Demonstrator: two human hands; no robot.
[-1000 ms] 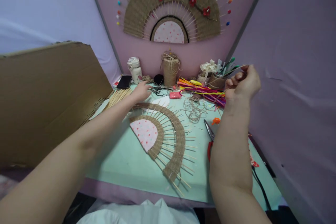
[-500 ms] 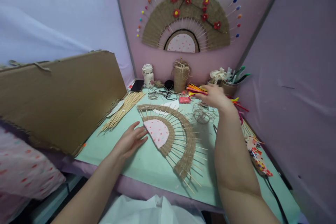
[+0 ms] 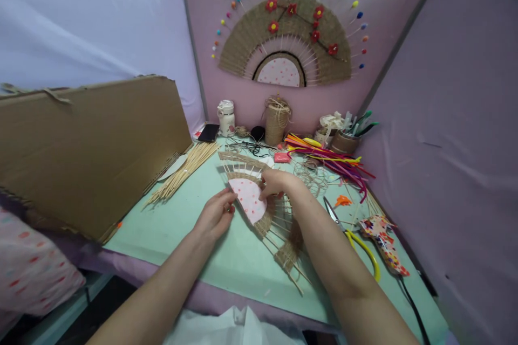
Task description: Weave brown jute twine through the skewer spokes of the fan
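A half-woven jute fan point(image 3: 283, 252) with thin wooden spokes and a pink dotted half-circle centre point(image 3: 249, 202) lies on the green table point(image 3: 182, 232). My left hand point(image 3: 215, 215) rests at the fan's left edge, fingers bent against the pink centre's rim. My right hand point(image 3: 276, 182) lies on the fan's upper part, fingers curled down onto the weave and spokes. My right forearm crosses over the fan's right half and hides part of it.
A bundle of wooden sticks point(image 3: 182, 172) lies left, beside a leaning cardboard sheet point(image 3: 89, 145). Loose twine coils point(image 3: 311, 172), coloured strips point(image 3: 332, 159), scissors point(image 3: 352, 234), jars and a twine-wrapped pot point(image 3: 277, 118) stand at the back. A finished fan point(image 3: 289, 38) hangs on the wall.
My right hand came back from the coloured strips down onto the fan. My left hand moved in to touch the pink centre. The fan turned slightly.
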